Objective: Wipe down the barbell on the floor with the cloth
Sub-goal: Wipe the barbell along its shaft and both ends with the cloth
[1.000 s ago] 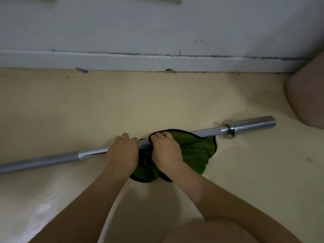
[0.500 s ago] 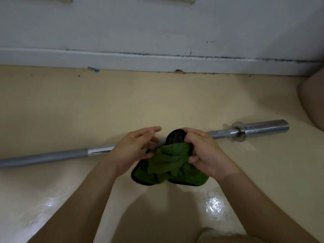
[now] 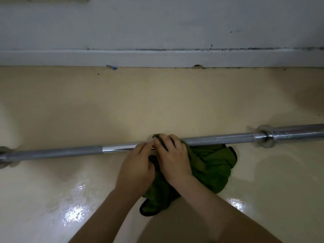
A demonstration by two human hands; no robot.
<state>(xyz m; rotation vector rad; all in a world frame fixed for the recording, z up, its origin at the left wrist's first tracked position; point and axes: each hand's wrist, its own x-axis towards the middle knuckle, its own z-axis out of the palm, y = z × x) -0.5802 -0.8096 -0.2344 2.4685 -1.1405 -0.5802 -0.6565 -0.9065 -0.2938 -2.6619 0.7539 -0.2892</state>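
- I judge bar [image 3: 219,140] heavy, stiff; it lies left-right on floor [image 3: 157,102].
- Soft cloth [image 3: 210,163] bunched mid-bar, near side.
- Right hand [image 3: 172,158] curled over cloth on bar, best hold; left hand [image 3: 138,163] alongside, grip unclear.

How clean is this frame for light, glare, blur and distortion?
Head view: dim overall; two bright glare patches on the floor low in the frame; the left hand looks blurred at its fingertips beside the cloth; the wide-angle lens slightly bows the barbell, whose right end runs out of frame.
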